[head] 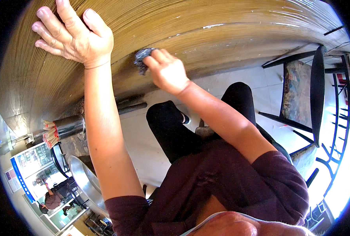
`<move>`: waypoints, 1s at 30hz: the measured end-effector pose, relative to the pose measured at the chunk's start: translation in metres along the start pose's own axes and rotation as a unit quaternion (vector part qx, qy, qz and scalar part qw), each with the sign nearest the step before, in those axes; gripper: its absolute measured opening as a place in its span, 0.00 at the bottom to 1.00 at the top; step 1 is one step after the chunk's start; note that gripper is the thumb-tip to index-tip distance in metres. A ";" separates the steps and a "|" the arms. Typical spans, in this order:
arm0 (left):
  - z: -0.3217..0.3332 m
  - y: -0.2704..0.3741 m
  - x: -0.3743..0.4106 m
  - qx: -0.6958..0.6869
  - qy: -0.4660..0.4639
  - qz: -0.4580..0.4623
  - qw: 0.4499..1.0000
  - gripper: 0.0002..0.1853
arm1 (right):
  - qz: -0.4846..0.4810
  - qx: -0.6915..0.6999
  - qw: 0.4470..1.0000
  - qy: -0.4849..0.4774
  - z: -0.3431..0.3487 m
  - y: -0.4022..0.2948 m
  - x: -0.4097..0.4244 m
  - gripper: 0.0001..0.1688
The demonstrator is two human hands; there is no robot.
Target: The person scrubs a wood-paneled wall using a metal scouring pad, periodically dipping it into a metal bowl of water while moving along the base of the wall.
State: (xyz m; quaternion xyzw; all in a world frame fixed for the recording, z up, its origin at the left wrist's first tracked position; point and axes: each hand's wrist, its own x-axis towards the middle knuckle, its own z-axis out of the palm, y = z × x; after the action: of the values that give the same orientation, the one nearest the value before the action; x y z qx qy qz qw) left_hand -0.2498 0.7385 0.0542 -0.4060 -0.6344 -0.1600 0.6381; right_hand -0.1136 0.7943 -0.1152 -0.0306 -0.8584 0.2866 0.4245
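Note:
A brown wood-grain panel (pixel 192 38) curves across the upper part of the head view, with wet, shiny streaks on its surface. My left hand (pixel 74 38) is spread at the upper left, its back towards me and its fingers apart. It holds nothing and appears to rest on the panel. Lower and to the right, my right hand (pixel 167 69) grips a crumpled, shiny grey scouring wad (pixel 142 60) against the panel near its lower part. The right fingers are slightly blurred, and the palm is hidden.
Black-framed chairs (pixel 317 97) stand at the right on pale floor tiles (pixel 136 129). At the left are a metal basin (pixel 85 180) and a dark container (pixel 70 125) of chopsticks (pixel 50 134). Another person (pixel 52 200) is farther back. My bent knees (pixel 166 118) are below the panel.

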 end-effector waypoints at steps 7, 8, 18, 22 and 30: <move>0.000 -0.006 -0.004 -0.001 0.005 -0.007 1.000 0.28 | 0.074 -0.096 0.988 0.100 -0.069 0.063 -0.021 0.13; 0.004 -0.008 -0.006 0.011 0.021 0.005 1.000 0.28 | 0.112 -0.137 0.972 0.154 -0.091 0.089 -0.032 0.13; 0.003 -0.010 -0.005 0.031 0.009 0.013 0.999 0.28 | 0.227 -0.135 0.916 0.301 -0.110 0.134 -0.043 0.10; 0.008 -0.010 -0.005 0.021 0.009 0.012 1.000 0.28 | 0.207 -0.074 0.944 0.247 -0.065 0.099 -0.041 0.09; 0.009 -0.001 -0.007 -0.014 -0.019 -0.020 1.000 0.27 | 0.275 -0.084 0.913 0.288 -0.135 0.168 -0.071 0.08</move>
State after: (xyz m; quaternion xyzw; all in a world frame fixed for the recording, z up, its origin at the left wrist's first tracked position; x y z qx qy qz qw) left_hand -0.2572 0.7423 0.0469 -0.4056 -0.6519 -0.1738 0.6167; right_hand 0.0001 0.9768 -0.1883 -0.3827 -0.6771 0.2975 0.5537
